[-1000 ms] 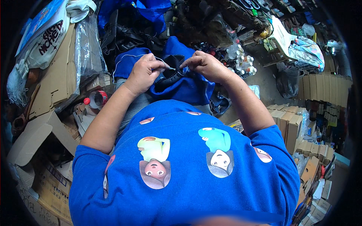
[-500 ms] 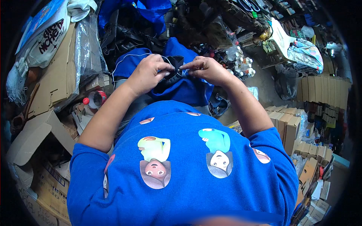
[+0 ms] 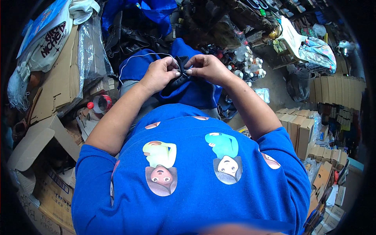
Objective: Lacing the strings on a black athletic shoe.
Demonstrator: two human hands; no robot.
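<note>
Over my lap lies a blue cloth point(image 3: 191, 51), and on it rests a dark black leather-like piece point(image 3: 180, 81) whose exact kind I cannot make out. Thumb and forefinger of my left hand point(image 3: 159, 73) pinch the piece's edge from the left. From the other side, my right hand point(image 3: 208, 69) pinches the same edge, its fingertips almost meeting those of the left. A black flap stands up between the two hands. A white thread point(image 3: 135, 57) loops from my left hand out over the cloth. Whether a needle is between the fingers is too small to see.
Flat cardboard point(image 3: 64, 84) and a red-capped bottle point(image 3: 102, 103) are on the left. Black leather-like items point(image 3: 133, 41) lie ahead. Several small white-capped bottles point(image 3: 250, 66) stand at the right, near a white chair point(image 3: 291, 37) and stacked cardboard boxes point(image 3: 295, 129).
My right hand's pointing fingers have curled into a pinch at the black piece's edge. The left fingers have shifted closer to them, and the black flap now stands narrower between both hands.
</note>
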